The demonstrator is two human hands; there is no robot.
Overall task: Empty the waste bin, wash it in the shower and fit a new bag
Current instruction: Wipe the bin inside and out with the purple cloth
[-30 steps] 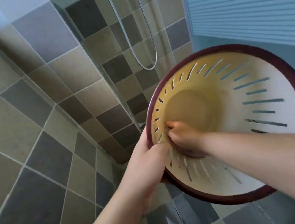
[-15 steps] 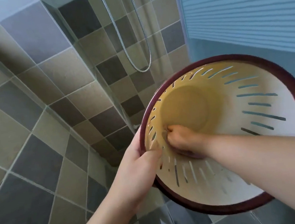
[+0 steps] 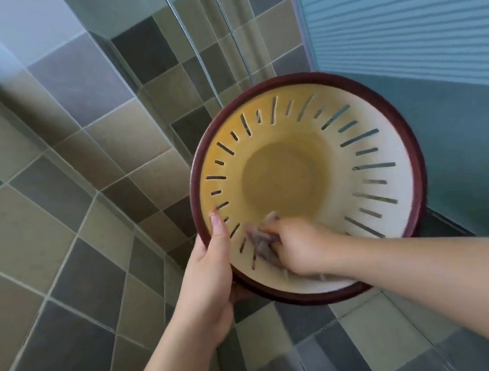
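Tiled shower wall (image 3: 52,184) is seen to the left of the left hand, in grey and beige squares; more of the glass panel (image 3: 143,74) and the upper wall is shown than 0.5 s ago, the view being tipped up and left. Slatted blue door (image 3: 400,12) is seen above and right of the right hand. Shower hose (image 3: 236,32) is seen hanging above the bin.

Waste bin (image 3: 367,114), cream with slotted wall and dark red rim, is held up off the floor with its mouth toward the camera; it is now seen more face-on and nearer centre than before.

Left hand (image 3: 211,278) is gripped on the rim at lower left, thumb laid inside the wall, fingers curled behind. The thumb sits higher on the wall than 0.5 s ago.

Right hand (image 3: 300,249) is reached inside, just right of the left thumb, fingers curled round a greyish cloth (image 3: 261,242) pressed to the lower inner wall. The cloth is motion-blurred; it was hidden under the hand earlier, and the hand has shifted down from the base edge.
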